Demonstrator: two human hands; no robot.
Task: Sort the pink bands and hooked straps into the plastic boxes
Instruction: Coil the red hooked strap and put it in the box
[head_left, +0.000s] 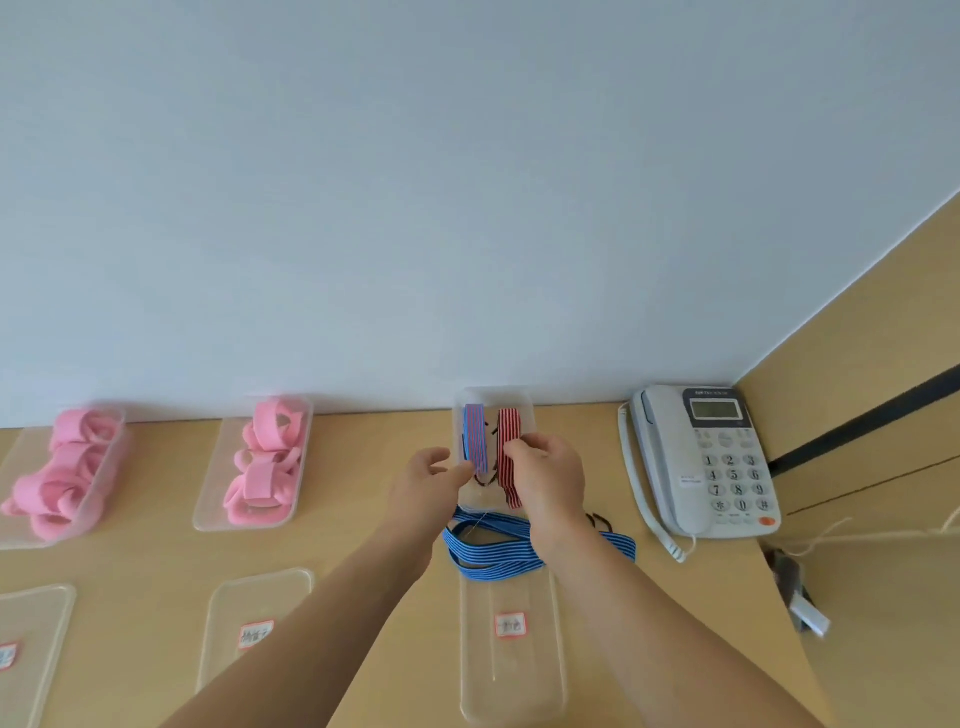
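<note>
Near lids: three clear lids lie flat on the worktop (156, 561); the left lid (26, 644), middle lid (257, 623) and right lid (511, 654) each bear a red-edged label, writing too blurred to read
Blue strap: a loose blue strap (498, 545) lies coiled on the worktop between the right lid and the far box, partly under the wrists
Left hand: the left hand (431, 483) has its grip partly open, fingertips at the lower end of a folded blue bundle (475, 436); whether it pinches it, cannot tell
Right hand: the right hand (545, 478) has its grip closed on a red strap (508, 452)
Strap box: the clear box (519, 397) by the wall holds the blue bundle and the red strap
Pink boxes: left box (111, 457) and middle box (301, 457), each heaped with pink bands (265, 462)
Phone: a grey phone (711, 457) stands right of the strap box
</note>
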